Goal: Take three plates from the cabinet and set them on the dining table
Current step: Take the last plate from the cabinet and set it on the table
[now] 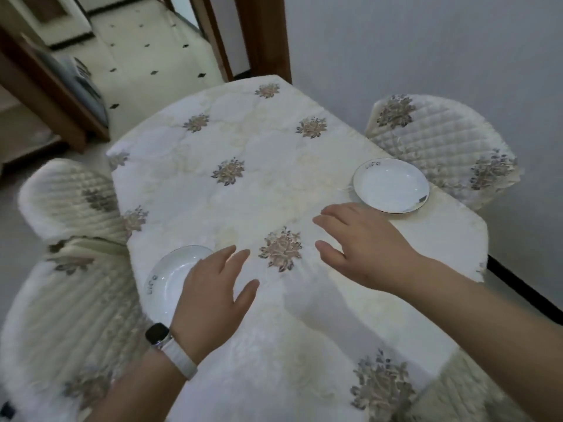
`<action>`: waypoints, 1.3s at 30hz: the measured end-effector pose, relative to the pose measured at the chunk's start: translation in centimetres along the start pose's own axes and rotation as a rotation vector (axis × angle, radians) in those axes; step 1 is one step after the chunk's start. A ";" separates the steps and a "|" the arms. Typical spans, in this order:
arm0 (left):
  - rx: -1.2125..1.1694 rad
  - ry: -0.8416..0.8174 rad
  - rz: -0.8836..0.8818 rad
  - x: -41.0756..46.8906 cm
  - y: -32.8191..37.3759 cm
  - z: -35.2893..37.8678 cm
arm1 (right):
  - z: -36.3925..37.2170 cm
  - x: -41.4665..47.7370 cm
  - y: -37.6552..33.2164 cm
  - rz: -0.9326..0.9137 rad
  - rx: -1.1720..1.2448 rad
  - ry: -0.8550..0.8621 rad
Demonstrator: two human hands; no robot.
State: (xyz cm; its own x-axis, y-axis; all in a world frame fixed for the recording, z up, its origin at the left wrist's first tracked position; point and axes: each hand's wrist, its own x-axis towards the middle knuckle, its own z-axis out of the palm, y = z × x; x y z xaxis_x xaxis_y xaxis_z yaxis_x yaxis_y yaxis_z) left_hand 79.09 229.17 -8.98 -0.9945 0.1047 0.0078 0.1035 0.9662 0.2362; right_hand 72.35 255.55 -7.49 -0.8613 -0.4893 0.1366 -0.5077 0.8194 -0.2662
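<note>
Hovering empty and spread over the dining table [243, 147], the left hand [213, 287] overlaps one plate [170, 269] that risks being nudged off its edge, while the right hand [362, 248] sits near another plate [391, 185], with no third plate visible.

The table [243, 184] lies bare through its middle and far end, open to a reach from the near side. One plate [391, 185] sits at the right edge, another [170, 275] at the near left edge. Padded chairs [441, 141] crowd both sides.
</note>
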 end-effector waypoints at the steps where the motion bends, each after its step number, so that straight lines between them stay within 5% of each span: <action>1: -0.014 0.020 -0.018 -1.4 -1.5 -0.5 | 0.4 0.6 -2.1 -0.033 -0.007 -0.006; 20: 0.079 0.352 -0.456 -34.7 -31.5 -11.6 | 10.7 3.9 -48.8 -0.510 -0.032 -0.082; 29: 0.108 0.423 -0.686 -43.7 -36.4 -12.8 | 13.1 5.5 -60.2 -0.733 -0.016 -0.103; 39: 0.134 0.390 -0.808 -44.4 -44.4 -13.1 | 19.1 11.5 -67.0 -0.810 0.025 -0.176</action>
State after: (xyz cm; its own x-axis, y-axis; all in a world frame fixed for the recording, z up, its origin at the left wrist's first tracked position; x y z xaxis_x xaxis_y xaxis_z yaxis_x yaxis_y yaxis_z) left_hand 118.40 178.53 -7.07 -0.6979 -0.6804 0.2236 -0.6512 0.7328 0.1974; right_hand 96.77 189.34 -6.34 -0.2127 -0.9664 0.1444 -0.9673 0.1873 -0.1711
